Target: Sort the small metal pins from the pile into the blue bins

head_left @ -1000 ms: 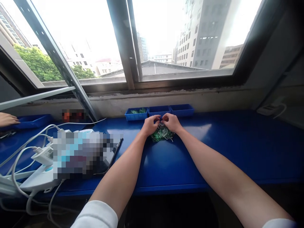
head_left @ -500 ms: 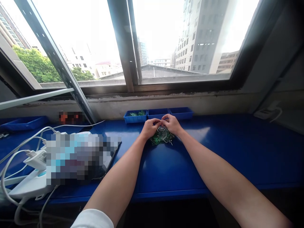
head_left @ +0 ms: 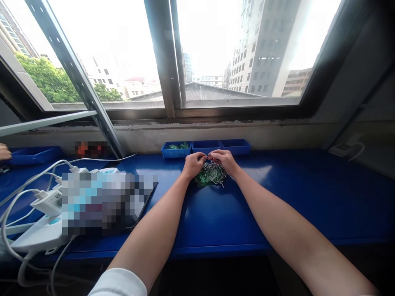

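Observation:
My left hand (head_left: 194, 164) and my right hand (head_left: 225, 161) are close together over a small pile on the blue table. Both have their fingertips pinched, a narrow gap between them. What they grip, if anything, is too small to make out. Under the fingers lie many thin silver metal pins (head_left: 221, 174), perhaps screws or rivets, loosely heaped. Mixed in with them is green see-through plastic (head_left: 205, 177), perhaps small bags. Just behind my hands stands a row of blue bins; the left bin (head_left: 175, 153) has green packets (head_left: 179, 146) in it.
On the left are a white power strip (head_left: 40, 236) with plugs and cables, and a blurred-out object (head_left: 101, 201). Blue trays (head_left: 37, 155) stand farther left, beside another person's hand (head_left: 4, 152). A metal post (head_left: 105, 127) rises near the window. The blue table (head_left: 222, 222) ends in front of me.
My fingertips have drawn slightly apart, with more of the pile showing below them. Another person's hand has come in at the left edge.

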Action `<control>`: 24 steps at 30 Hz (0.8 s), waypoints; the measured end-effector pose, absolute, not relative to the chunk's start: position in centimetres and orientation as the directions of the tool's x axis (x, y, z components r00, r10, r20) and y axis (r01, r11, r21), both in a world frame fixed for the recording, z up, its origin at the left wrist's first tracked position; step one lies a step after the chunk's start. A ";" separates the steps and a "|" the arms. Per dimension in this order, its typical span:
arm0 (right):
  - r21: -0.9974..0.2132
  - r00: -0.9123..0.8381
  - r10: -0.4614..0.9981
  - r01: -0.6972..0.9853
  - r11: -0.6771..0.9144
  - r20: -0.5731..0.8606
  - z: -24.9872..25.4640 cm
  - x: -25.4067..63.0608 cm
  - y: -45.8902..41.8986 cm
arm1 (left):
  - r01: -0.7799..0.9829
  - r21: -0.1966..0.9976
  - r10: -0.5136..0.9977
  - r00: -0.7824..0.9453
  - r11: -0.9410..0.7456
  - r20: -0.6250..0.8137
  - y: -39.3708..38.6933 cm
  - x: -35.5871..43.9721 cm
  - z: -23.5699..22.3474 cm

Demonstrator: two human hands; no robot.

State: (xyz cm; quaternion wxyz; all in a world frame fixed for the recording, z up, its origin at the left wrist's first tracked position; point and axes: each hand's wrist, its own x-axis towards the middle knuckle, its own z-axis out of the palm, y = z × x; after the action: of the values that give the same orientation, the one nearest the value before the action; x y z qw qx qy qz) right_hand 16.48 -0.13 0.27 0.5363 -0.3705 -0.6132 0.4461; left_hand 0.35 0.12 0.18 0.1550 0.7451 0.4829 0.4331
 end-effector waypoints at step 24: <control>-0.549 -0.121 0.885 0.744 0.381 0.450 -1.3 17.9 2.3 | 0.815 0.548 0.968 0.060 -0.189 0.244 1.0 -0.9 -0.2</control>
State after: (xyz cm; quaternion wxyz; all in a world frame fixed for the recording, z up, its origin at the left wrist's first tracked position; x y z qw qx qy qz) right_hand 17.85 2.28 -1.31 0.3727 -0.5484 -0.7426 0.0946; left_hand -0.95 1.04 -0.19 0.1335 0.7158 0.6226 0.2867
